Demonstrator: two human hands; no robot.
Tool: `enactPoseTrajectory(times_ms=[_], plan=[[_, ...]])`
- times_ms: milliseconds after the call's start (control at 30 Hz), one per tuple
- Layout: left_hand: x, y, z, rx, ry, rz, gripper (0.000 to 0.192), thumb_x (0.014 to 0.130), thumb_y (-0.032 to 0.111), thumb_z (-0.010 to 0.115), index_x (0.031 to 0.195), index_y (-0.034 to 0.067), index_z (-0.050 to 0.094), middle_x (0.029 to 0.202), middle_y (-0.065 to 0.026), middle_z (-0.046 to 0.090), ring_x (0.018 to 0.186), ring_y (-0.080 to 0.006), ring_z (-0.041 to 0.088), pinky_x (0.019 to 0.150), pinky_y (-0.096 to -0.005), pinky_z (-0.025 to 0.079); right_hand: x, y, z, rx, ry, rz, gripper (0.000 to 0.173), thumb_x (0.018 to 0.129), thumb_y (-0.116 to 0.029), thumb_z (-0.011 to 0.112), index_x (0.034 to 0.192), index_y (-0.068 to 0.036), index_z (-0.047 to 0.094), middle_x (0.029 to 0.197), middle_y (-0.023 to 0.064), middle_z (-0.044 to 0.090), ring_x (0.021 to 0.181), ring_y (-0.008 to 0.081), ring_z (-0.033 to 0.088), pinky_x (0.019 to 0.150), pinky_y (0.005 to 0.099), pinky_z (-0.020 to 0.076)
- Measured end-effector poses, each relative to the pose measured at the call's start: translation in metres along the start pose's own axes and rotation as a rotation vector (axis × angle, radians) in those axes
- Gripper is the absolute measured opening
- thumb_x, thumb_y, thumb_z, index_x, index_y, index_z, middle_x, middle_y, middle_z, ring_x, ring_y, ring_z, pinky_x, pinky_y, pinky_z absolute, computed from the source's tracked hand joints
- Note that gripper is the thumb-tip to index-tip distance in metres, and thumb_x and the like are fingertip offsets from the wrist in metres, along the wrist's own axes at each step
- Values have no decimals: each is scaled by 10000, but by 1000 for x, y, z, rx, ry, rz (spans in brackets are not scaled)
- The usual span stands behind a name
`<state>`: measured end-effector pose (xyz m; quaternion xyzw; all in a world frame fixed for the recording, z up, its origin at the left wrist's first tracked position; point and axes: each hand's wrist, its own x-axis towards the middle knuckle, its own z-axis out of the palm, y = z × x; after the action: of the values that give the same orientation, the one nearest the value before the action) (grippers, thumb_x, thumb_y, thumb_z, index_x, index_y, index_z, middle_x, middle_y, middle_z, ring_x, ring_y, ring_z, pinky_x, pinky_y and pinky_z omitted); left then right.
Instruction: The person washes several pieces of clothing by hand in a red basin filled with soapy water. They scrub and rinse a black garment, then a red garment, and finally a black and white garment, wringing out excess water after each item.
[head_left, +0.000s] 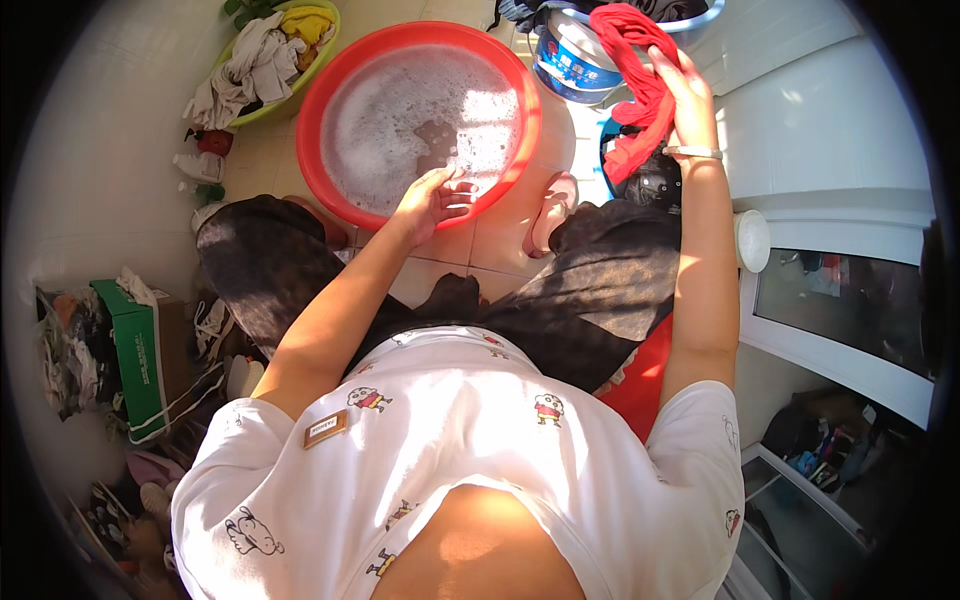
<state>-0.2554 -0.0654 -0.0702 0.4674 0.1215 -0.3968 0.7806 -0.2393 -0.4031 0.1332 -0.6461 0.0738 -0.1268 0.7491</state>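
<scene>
My right hand (690, 97) is raised at the upper right, its fingers closed around a bunched red cloth (641, 112) that hangs down in folds. Below the cloth's lower end is a blue container (606, 142) with dark clothes (652, 184) in it. My left hand (442, 199) hovers at the near rim of a large red plastic basin (307, 142); its fingers are slightly apart and hold nothing. Foamy water (382, 112) fills the basin, with a gap in the suds near my fingers. Whether my left hand touches the rim, I cannot tell.
A green basin (259, 116) piled with beige clothes (255, 67) stands upper left, near several bottles (201, 166). Behind the red cloth are a blue-and-white bucket (570, 67) and a light blue tub (705, 15). A green box (131, 360) sits left; glass-fronted cabinets (840, 307) line the right.
</scene>
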Motion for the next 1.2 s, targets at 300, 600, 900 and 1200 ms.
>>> enactPoseTrajectory(times_ms=[300, 600, 900, 1200], plan=[[-39, 32, -23, -359, -52, 113, 552, 951, 515, 574, 1377, 177, 487, 1324, -80, 554, 1190, -280, 555, 1037, -472, 431, -73, 190, 191, 127, -380, 587, 364, 923, -179, 680, 1214, 16, 581, 1093, 105, 678, 997, 165, 651, 899, 306, 512], [-46, 37, -110, -497, 618, 159, 128, 917, 150, 545, 990, 54, 588, 883, -95, 663, 612, -212, 622, 597, -304, 512, -58, 306, 170, -378, -592, 703, 403, 1003, -334, 572, 1314, -81, 611, 1261, 48, 662, 1162, 160, 585, 996, 328, 434], [-108, 256, -144, -419, 259, 575, 164, 929, 163, 546, 967, 6, 572, 837, -89, 638, 603, -151, 513, 501, -266, 365, -50, 401, 213, -668, -1334, 626, 470, 1036, -408, 409, 1421, -162, 521, 1350, 100, 611, 1283, 252, 527, 1094, 339, 373], [-86, 270, -138, -520, 285, 491, 285, 936, 179, 532, 1110, -43, 576, 1176, -192, 647, 566, -147, 448, 479, -263, 352, 82, 421, 278, -23, -607, 617, 493, 1040, -389, 471, 1479, -164, 456, 1451, 69, 516, 1320, 176, 469, 1119, 352, 344]])
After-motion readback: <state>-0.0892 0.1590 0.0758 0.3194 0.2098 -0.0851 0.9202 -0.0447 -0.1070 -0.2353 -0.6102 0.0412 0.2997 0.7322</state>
